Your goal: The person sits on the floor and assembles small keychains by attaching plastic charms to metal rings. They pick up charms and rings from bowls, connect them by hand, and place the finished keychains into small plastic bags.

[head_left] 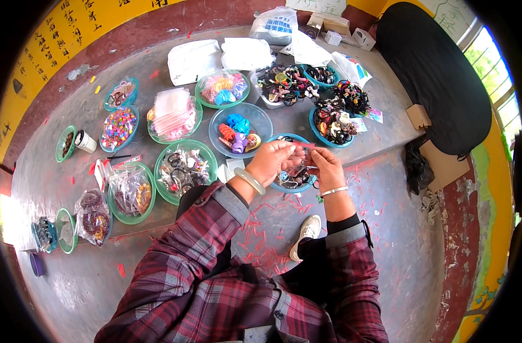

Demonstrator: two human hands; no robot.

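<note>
My left hand (271, 162) and my right hand (328, 169) are close together, fingers pinched, with a thin pinkish-red strip (304, 144) held between them. Just under them stands a blue basin (284, 189) with dark and shiny small items, partly covered by my hands. Behind my left hand, a clear blue-grey bowl (214, 117) holds blue, orange and purple bundles. To its left is a green basin (158, 179) of small bagged accessories. A blue bowl (314, 128) heaped with dark decorated hair ties sits beyond my right hand.
More basins of colourful goods line the grey ledge (158, 66), among them a green basin with stacked pink-white packets (172, 117). White bags (246, 54) lie at the back. A black oval panel (432, 86) leans at right. Red scraps (261, 237) litter the floor near my shoe (309, 228).
</note>
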